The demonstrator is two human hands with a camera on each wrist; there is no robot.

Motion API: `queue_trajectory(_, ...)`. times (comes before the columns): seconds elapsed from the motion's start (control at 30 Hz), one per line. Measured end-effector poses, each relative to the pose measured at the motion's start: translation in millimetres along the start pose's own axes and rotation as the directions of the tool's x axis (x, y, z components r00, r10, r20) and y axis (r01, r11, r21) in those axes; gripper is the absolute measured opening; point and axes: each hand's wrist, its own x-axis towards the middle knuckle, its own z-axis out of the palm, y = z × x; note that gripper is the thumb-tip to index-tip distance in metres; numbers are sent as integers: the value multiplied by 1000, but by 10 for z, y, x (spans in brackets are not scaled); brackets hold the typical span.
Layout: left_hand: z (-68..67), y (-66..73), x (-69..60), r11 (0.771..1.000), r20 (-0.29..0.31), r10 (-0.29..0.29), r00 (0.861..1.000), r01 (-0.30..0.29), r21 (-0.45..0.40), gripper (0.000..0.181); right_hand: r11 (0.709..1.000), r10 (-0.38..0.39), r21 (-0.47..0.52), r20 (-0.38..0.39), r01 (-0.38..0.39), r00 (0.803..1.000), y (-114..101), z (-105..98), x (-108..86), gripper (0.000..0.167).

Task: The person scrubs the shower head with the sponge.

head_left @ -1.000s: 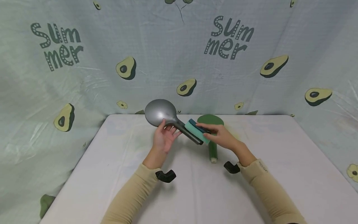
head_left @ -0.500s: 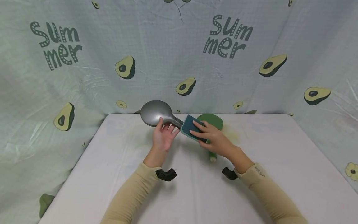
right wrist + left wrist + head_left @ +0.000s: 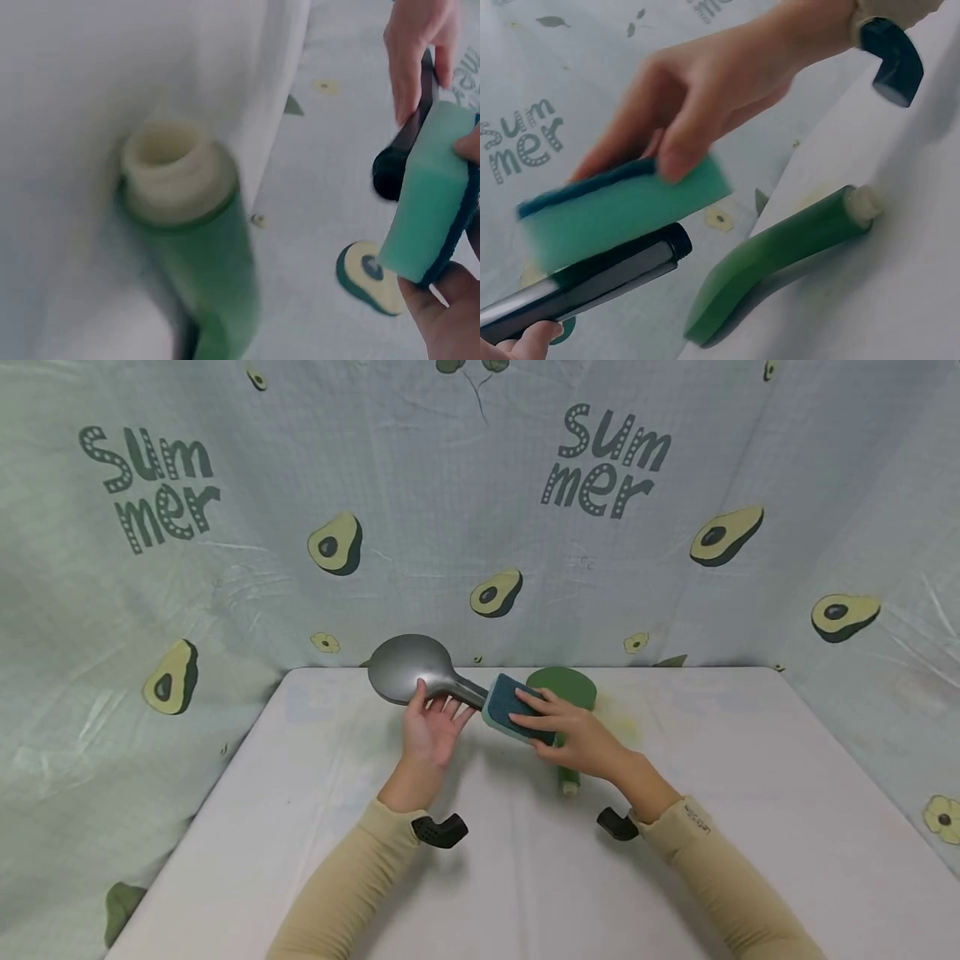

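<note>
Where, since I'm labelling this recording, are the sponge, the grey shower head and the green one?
Sponge point(image 3: 503, 705): head view, on its dark blue side.
Grey shower head point(image 3: 411, 664): head view, on its round head.
Green shower head point(image 3: 769, 250): left wrist view, on its handle.

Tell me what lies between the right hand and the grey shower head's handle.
The green sponge lies between the right hand and the handle, as the left wrist view shows.

Pale avocado-print backdrop point(image 3: 420, 460) with 2 "summer" prints point(image 3: 606, 462) behind white table point(image 3: 540, 885)
</note>
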Motion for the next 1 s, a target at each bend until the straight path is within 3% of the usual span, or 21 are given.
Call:
queue_trajectory(0.1,-19,38,14,999,-9,16,1000,-16,-31,56,996,58,74,3,-59,998,71,-28,-71,44)
queue_trajectory(0.2,-19,19,12,1000,6,3,1000,-3,-8,54,993,69,97,-22,-67,997,96,-9,-73,44)
queue_trajectory(0.4,3,-119,-24,992,76,-20,997,11,129,44,1000,-15,17,-113,17,993,-8,109,112,45)
queue_trajectory(0.5,19,-174,-46,986,76,-20,997,7,167,34,997,-61,-47,-135,55,989,-96,142,223,46)
queue_trajectory(0.63,24,-134,-61,986,33,-9,999,3,168,36,990,-110,-98,-79,102,991,-137,135,233,47)
queue_trajectory(0.77,3,-24,-41,990,4,-5,1000,4,140,48,988,-136,-82,-29,133,990,-52,117,86,49)
queue_trajectory(0.9,-31,18,-8,998,0,7,1000,-7,65,53,995,-89,-38,-36,88,995,39,96,-48,48)
queue_trajectory(1.0,-32,-34,-12,997,12,-5,1000,5,71,52,1000,-12,-7,-80,11,997,50,84,-56,48)
